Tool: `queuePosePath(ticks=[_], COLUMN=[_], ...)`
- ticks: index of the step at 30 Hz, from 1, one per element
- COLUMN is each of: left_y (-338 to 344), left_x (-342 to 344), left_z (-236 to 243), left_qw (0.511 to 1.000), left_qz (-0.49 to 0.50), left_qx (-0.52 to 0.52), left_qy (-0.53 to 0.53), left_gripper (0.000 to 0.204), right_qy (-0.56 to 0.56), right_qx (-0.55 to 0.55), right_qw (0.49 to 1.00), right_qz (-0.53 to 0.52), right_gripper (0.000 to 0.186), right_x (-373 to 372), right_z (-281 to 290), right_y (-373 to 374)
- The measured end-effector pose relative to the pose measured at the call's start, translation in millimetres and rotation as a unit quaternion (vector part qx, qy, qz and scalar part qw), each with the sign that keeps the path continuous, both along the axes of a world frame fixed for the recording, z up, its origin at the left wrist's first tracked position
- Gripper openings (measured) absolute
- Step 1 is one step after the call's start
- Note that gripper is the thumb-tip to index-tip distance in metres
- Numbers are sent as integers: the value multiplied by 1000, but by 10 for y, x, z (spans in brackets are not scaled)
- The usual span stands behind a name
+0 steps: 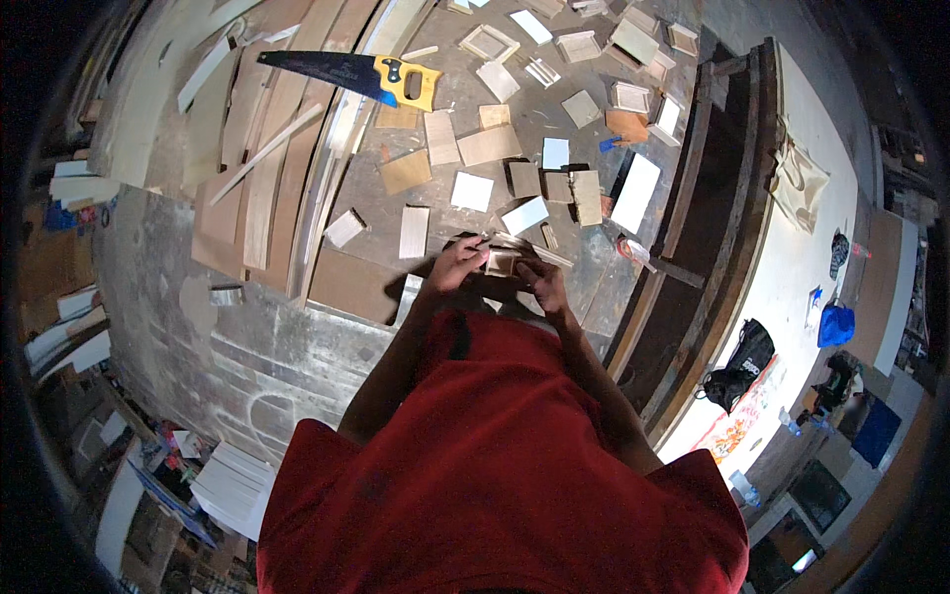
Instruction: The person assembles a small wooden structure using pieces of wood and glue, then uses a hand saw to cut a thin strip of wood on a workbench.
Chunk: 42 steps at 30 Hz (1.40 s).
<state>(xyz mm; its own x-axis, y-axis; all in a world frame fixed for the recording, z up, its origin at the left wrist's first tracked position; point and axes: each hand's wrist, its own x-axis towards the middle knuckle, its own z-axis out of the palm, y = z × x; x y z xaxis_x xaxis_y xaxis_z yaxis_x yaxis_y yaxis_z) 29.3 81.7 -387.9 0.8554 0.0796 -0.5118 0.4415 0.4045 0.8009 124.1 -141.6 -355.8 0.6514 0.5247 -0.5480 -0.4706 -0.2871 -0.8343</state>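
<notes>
Close in front of my body, a small shallow wooden box or frame (502, 263) is held between my two hands. My left hand (457, 265) has its fingers closed on the left side of it. On the opposite side, my right hand (543, 284) pinches it near the corner. Just beyond the hands lie a thin wooden strip (549, 236) and a white-faced panel (524, 215). A small wooden block (414, 231) rests past my left hand. Shadow darkens the near side of the held piece.
Across the worktable (371, 213) lie several wood pieces and small frames, including an empty frame (490, 44). A handsaw (391, 79) with a yellow handle rests at the far left beside long boards (262, 188). A tape roll (227, 295) sits left; a white table (792, 247) stands right.
</notes>
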Motion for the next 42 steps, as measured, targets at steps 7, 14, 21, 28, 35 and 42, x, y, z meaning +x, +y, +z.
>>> queuePosePath(ticks=[7,14,21,28,35,42], left_y=[90,19,105,275,702,906], left_x=[34,39,-7,213,1031,1127], left_z=[-114,-11,74,443,597,651], left_qw=[973,992,976,947,737,727], left_qz=[-106,3,26,17,-205,-300], left_qx=[202,115,197,320,631,615], left_qy=[-44,-55,-90,-31,-127,-57], left_gripper=[67,61,54,56,77,77], right_qy=[-92,-158,-508,-577,-595,-538], right_qx=[-30,-142,-185,-281,-298,-292], right_qw=[995,972,810,676,701,776], right_qz=[25,103,228,363,256,150], right_gripper=[33,33,44,50,56,47], right_x=[-3,87,753,1196,1135,1060], right_z=[-77,7,248,129,29,437], right_y=[59,92,238,303,363,487])
